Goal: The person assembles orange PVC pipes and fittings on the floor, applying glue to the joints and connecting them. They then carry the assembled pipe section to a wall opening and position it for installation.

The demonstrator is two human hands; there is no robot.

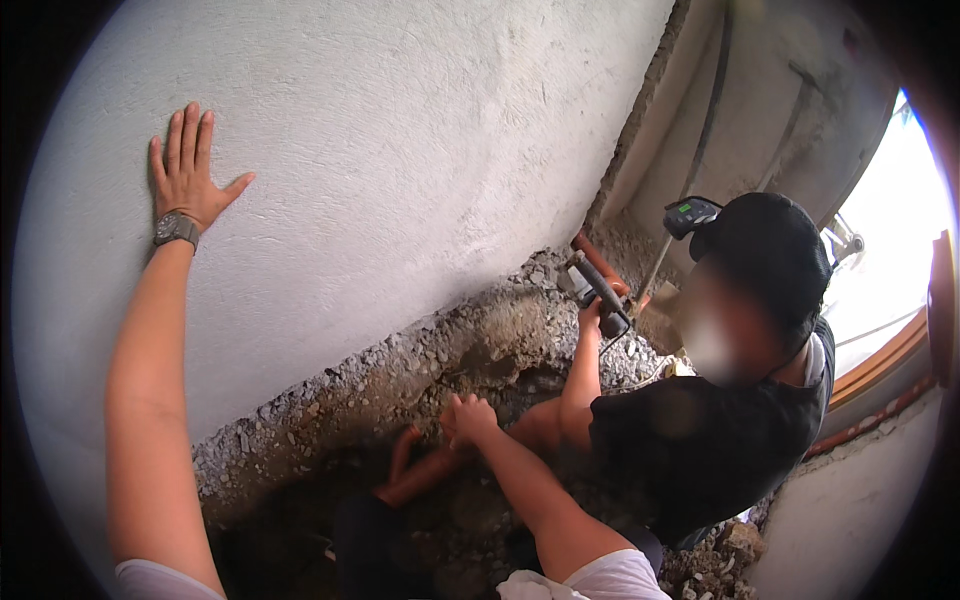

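My left hand (188, 180) is open, its palm flat against a white plastered wall (380, 180) and its fingers spread; a watch (177, 228) circles that wrist. Over the trench (340, 480), my right hand (472, 418) has its fingers curled closed; what they hold, if anything, is hidden. Close below it shows a reddish-brown, pipe-like shape (403, 455) in shadow. To the right, a person in a black cap and shirt (700, 440) bends over the trench. One hand of theirs (590, 318) grips a dark hand-held tool (603, 292) with a cord. Their other arm (535, 425) passes behind my right forearm.
Broken rubble (330, 400) lines the wall's foot. An orange pipe (597, 262) lies in the far corner beside a thin rod (655, 270). A dark device with a green display (690, 213) is next to the cap. A bright window (890, 240) is at the right.
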